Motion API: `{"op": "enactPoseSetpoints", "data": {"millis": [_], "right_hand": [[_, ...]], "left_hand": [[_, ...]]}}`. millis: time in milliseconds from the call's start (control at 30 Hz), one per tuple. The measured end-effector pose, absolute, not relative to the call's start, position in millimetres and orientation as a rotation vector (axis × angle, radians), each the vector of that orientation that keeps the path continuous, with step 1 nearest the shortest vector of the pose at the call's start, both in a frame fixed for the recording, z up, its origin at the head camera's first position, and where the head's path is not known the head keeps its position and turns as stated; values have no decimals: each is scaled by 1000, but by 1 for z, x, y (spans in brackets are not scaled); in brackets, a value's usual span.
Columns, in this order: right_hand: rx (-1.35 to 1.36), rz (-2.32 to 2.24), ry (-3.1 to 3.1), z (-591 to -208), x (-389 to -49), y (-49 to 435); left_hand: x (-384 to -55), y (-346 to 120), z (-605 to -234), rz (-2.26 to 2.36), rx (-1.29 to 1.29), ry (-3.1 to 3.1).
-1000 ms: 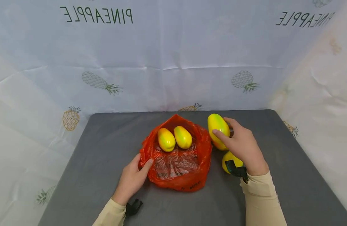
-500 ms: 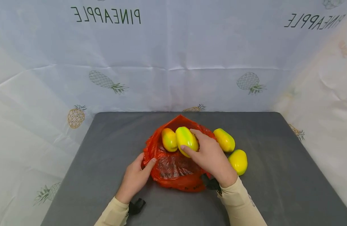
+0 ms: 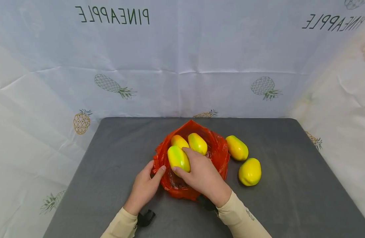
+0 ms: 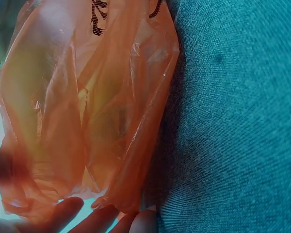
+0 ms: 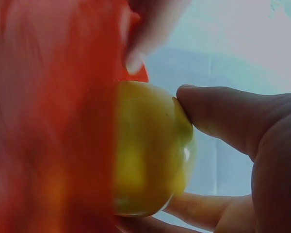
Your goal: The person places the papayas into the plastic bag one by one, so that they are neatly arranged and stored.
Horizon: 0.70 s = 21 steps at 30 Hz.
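A red plastic bag lies with its mouth spread open on the dark grey table. My left hand grips its left rim, thumb on the inner side; in the left wrist view fingertips show below the translucent bag. My right hand holds a yellow-green papaya over the bag's mouth, thumb and fingers on opposite sides. Part of that papaya is hidden behind red film in the right wrist view. Two more papayas, one orange-yellow and one yellow, sit inside the bag.
Just right of the bag, a papaya lies on the table. Another papaya rests nearer to me. Behind the table hangs a pale cloth printed with pineapples.
My right hand has carried the papaya leftward from beside the bag to over its mouth, then nearer the left hand. The left hand keeps its hold on the rim.
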State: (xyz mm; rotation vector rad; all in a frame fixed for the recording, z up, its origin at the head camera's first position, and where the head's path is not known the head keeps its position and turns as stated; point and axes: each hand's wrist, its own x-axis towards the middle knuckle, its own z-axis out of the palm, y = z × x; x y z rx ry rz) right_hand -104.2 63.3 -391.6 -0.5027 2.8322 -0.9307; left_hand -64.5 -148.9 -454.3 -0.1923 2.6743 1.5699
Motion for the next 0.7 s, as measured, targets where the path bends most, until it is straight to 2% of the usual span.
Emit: {"op": "enactPoseSetpoints", "data": {"millis": [700], "right_hand": [[-597,-858,2780,-414,-99,45]], "left_hand": [[-65,-149,-457,1624,-194,2687]]}}
